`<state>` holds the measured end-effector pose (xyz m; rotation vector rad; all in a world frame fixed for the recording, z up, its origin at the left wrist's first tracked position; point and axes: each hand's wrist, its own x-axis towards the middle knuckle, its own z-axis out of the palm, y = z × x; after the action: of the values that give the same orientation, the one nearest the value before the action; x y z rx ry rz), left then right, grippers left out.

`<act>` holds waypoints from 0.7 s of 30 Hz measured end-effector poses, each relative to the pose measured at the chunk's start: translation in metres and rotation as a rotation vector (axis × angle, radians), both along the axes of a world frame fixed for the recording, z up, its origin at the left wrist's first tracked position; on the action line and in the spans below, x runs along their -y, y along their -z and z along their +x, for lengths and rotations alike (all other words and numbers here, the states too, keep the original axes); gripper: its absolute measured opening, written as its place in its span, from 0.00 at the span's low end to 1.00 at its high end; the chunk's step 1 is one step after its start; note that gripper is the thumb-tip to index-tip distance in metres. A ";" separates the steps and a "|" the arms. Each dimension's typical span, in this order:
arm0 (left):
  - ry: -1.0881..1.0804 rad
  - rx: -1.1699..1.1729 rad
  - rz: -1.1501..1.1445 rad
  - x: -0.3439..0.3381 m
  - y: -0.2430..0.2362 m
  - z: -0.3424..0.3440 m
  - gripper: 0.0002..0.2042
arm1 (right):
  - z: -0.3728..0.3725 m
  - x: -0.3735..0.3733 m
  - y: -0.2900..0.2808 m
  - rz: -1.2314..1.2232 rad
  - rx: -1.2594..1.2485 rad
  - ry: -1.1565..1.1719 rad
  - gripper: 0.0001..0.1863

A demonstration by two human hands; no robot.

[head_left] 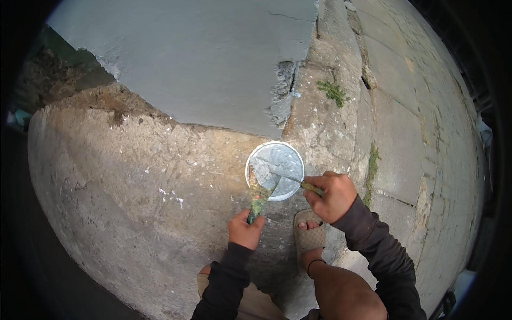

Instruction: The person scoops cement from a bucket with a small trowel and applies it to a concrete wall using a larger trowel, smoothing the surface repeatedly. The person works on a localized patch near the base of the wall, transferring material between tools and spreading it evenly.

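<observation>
My left hand [246, 230] is closed round the mottled green handle of a wide putty knife [257, 205], whose blade carries a lump of pale grey paste [262, 174]. Gripped in my right hand [334, 197] is a second putty knife [311, 188]. Its blade, seen nearly edge-on, reaches left and meets the paste by the first blade. Both blades are over a round white tub [302, 162], smeared inside with the same grey paste. Whether the blades touch each other, I cannot tell.
A smooth grey plastered wall [197, 58] stands beyond the tub, its corner edge broken and rough. Worn concrete ground [144, 197] lies to the left, paving [400, 149] to the right. Small weeds [333, 93] grow there. My sandalled foot [309, 230] is just below the tub.
</observation>
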<state>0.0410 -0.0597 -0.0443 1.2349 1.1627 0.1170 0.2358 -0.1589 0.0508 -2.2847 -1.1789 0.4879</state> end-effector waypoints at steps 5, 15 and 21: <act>0.114 -0.096 0.359 0.010 -0.003 0.001 0.09 | -0.004 -0.004 0.007 -0.090 -0.030 -0.047 0.09; 0.205 -0.206 0.504 0.023 -0.007 0.006 0.09 | 0.041 -0.014 0.010 -0.356 -0.788 0.225 0.12; 0.210 -0.198 0.566 0.023 0.000 0.005 0.09 | 0.053 0.006 0.018 -0.264 -1.101 0.386 0.12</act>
<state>0.0460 -0.0831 -0.0446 1.8963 1.2019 0.1768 0.2886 -0.1652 0.0324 -1.8360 -0.1280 1.5221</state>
